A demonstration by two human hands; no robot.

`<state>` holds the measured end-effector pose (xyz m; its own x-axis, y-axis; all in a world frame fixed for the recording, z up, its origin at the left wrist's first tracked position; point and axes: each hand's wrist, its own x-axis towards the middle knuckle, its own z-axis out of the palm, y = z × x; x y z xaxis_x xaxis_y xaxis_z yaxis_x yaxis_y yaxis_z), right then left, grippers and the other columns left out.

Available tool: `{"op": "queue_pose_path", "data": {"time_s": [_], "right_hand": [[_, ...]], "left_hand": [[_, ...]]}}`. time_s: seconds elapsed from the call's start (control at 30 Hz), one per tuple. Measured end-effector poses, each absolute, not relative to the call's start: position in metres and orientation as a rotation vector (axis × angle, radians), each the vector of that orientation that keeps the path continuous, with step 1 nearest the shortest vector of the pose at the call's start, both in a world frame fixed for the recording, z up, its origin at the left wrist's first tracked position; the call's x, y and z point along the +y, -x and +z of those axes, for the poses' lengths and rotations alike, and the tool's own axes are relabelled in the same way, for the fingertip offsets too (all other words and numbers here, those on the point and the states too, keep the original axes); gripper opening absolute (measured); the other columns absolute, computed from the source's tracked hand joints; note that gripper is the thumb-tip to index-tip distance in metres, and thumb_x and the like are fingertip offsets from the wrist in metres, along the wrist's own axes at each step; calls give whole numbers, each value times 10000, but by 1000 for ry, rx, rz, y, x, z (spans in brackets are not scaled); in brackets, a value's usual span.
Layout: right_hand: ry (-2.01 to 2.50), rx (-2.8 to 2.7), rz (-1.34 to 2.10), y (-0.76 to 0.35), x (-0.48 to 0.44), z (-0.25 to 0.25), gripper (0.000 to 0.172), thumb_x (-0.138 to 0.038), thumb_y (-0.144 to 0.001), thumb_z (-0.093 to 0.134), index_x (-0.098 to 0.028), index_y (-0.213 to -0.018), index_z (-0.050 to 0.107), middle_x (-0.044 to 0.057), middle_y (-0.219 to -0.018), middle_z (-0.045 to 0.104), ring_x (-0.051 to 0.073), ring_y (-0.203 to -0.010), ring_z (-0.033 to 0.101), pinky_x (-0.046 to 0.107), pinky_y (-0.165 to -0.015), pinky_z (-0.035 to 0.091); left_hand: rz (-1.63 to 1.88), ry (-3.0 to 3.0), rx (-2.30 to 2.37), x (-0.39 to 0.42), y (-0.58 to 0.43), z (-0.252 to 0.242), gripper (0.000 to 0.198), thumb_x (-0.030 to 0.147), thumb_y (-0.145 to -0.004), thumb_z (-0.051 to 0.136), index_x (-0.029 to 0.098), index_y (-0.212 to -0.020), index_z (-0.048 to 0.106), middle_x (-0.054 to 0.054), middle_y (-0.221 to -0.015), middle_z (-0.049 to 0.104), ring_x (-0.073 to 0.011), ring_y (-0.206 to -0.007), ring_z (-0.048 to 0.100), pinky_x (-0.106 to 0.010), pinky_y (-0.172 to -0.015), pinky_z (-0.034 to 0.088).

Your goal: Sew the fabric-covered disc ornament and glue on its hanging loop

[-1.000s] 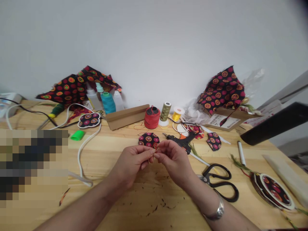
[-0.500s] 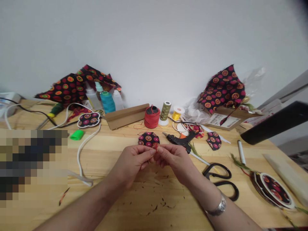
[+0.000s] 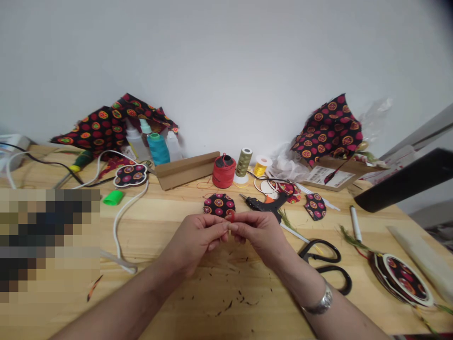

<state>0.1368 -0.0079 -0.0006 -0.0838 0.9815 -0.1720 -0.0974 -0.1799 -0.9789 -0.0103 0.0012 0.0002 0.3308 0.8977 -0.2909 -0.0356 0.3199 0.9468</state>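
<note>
My left hand [image 3: 203, 233] and my right hand [image 3: 256, 231] meet fingertip to fingertip above the middle of the wooden table [image 3: 198, 302]. Both are closed in a pinch on red thread [image 3: 231, 217], a bit of which shows across the right index fingertip. Most of the thread is hidden by the fingers. Just beyond them lies a round dark patterned fabric piece [image 3: 219, 204]. Behind that stands a spool of red thread [image 3: 224, 174], with a thin loose strand on the table to its left.
Right of my hands lie a black glue gun [image 3: 264, 204] and black-handled scissors [image 3: 327, 264]. Olive [image 3: 244, 163] and yellow [image 3: 261, 167] spools stand behind. A flower-shaped piece [image 3: 130, 175], green cap [image 3: 113, 198] and white cable [image 3: 116, 231] lie left. Patterned cloth [image 3: 327, 130] rests at the back right.
The right thumb has shifted slightly down, closing against the left fingertips, and the red thread now lies across the right index fingertip. The rest of the table looks unchanged.
</note>
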Motion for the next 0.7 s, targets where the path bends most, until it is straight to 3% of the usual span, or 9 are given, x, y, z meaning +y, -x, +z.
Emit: {"op": "queue_pose_path", "data": {"time_s": [0.2,0.7], "right_hand": [[1298,-1166,1300,-136,-9,4,79,-230,-592,711,-150,-593,709,-9,-496,602,67,-448,436,209,-458,382],[1295,-1243,1212,-138,-8,-5,86,-220,-628,676,-148,-675,681,3,-554,629,75,-450,477,203,-453,403]], "left_hand": [[807,-1068,1013,1,10,2,205,272,-677,633,134,-525,633,10,-512,535,-57,-421,325,-206,-425,208],[822,-1133,1135,2,10,1,204,301,-672,639,145,-540,631,22,-498,534,-64,-415,323,-202,-417,201]]}}
